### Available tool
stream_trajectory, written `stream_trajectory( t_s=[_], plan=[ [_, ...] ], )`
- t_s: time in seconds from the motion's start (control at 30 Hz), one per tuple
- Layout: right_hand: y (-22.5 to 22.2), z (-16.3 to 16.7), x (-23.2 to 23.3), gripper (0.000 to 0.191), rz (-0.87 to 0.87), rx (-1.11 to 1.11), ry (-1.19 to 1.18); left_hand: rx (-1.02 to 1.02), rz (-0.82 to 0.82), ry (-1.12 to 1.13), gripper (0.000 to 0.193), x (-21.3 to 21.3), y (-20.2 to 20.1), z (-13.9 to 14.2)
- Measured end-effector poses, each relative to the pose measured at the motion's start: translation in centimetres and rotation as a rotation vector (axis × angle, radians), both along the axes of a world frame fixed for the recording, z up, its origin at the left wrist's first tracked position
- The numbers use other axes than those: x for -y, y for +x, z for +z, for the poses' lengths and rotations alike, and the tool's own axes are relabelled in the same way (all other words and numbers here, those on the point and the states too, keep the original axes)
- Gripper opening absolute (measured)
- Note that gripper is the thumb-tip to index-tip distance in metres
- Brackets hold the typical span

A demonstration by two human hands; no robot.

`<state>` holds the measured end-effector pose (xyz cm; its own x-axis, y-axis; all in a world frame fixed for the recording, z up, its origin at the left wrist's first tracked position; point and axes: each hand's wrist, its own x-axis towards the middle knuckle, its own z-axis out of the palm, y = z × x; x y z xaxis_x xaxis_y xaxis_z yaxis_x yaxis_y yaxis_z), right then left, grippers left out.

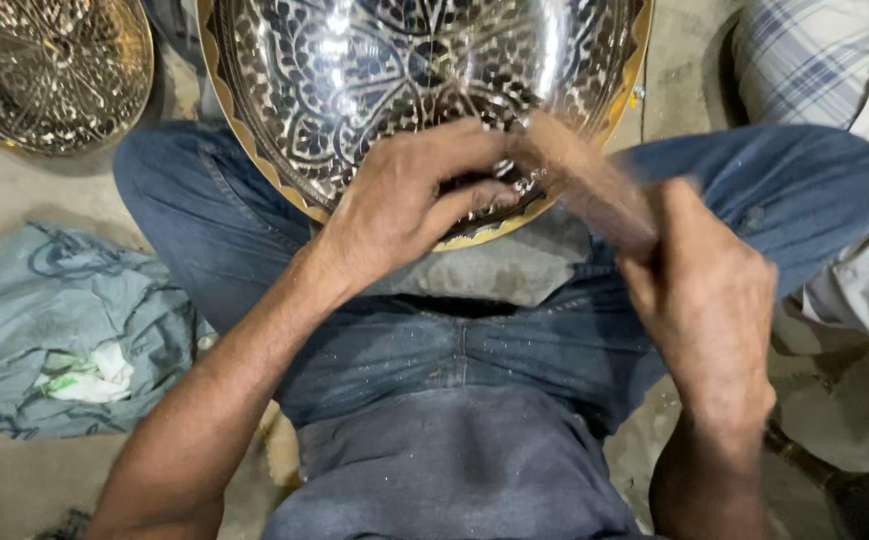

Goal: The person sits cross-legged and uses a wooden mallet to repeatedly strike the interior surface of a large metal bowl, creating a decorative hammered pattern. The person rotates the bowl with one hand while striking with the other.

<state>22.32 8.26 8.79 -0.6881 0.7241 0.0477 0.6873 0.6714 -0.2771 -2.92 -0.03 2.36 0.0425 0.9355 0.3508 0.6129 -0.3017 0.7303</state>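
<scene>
The left hand (410, 195) lies on the near edge of the tray (415, 90), fingers curled and pressed together around something small at the tip; what it pinches is hidden under the knuckles, though it sits right against the patterned metal, which suggests the hand is both steadying the tray and holding a point to its surface. The right hand (705, 300) is closed in a fist around the grip of a wooden tool (590, 185), which slants up and left toward the left hand's fingertips. The tool is smeared with motion blur, so its exact shape cannot be told; it looks like a mallet or handle, and its far end lies just beside the left fingers.

The tray is a large round dish, silver and mirror-bright, covered in a dense petal-and-scale pattern with a gold scalloped rim. Its near edge rests on the person's lap, between the knees, tilted toward the eyes, likely so the worked spot stands close under both hands. The legs in jeans (435, 350) are folded wide on the floor (15, 190), forming a cradle for it.

Farther out, beyond the left hand, a second tray (50, 70) of like pattern lies flat on the floor, well apart. Left of the left forearm lies a crumpled grey-green bag (65, 320) with white scraps in it. Beyond the right hand, a checked cloth (805, 55) shows at the edge.
</scene>
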Motion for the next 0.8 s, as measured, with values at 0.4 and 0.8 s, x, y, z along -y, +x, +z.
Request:
stream_trajectory(
  t_s=[0.4, 0.8],
  plan=[
    [0.4, 0.9, 1.1, 0.038, -0.157, -0.228, -0.234, 0.188, 0.044, -0.13, 0.033, 0.2, 0.1, 0.6],
    [0.4, 0.5, 2.4, 0.035, -0.363, -0.171, -0.33, 0.175, 0.046, -0.181, 0.035, 0.0, 0.0, 0.9]
  ],
)
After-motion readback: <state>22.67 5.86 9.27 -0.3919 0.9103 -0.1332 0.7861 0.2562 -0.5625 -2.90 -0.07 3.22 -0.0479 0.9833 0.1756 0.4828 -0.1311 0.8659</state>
